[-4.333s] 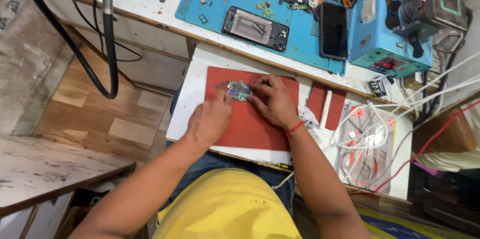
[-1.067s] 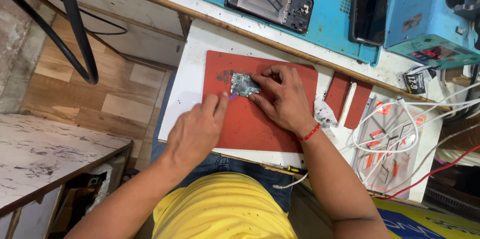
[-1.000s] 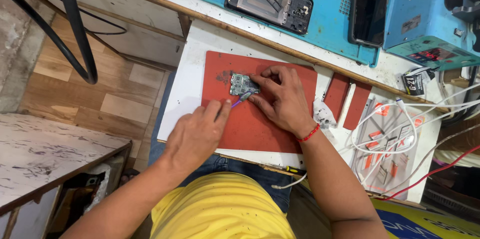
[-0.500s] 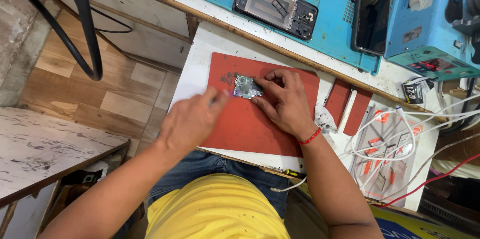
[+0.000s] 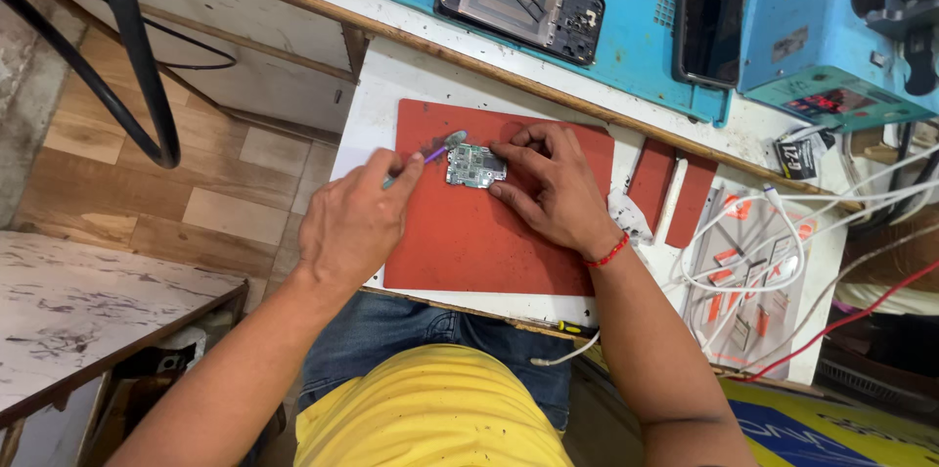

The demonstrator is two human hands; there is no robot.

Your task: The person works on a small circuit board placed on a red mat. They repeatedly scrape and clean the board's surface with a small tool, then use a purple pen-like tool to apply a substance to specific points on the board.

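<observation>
A small green circuit board (image 5: pixel 475 166) lies on a red mat (image 5: pixel 469 237) on a white pull-out shelf. My right hand (image 5: pixel 554 185) presses its fingers on the board's right edge and holds it flat. My left hand (image 5: pixel 354 222) grips a thin tool with a purple shaft and a rounded grey tip (image 5: pixel 438 148). The tip sits at the board's upper left corner.
A blue work mat (image 5: pixel 626 27) on the bench behind carries an opened phone frame (image 5: pixel 518 0) and a dark phone (image 5: pixel 709 12). A blue machine (image 5: pixel 841 27) stands at the right. Two red strips (image 5: pixel 673 191) and tangled white cables (image 5: pixel 773 262) lie right of the mat. Black hoses (image 5: pixel 132 56) hang at the left.
My left hand has swung the tool from the board's left side up to its upper left corner. My right hand stays on the board. The view has shifted slightly.
</observation>
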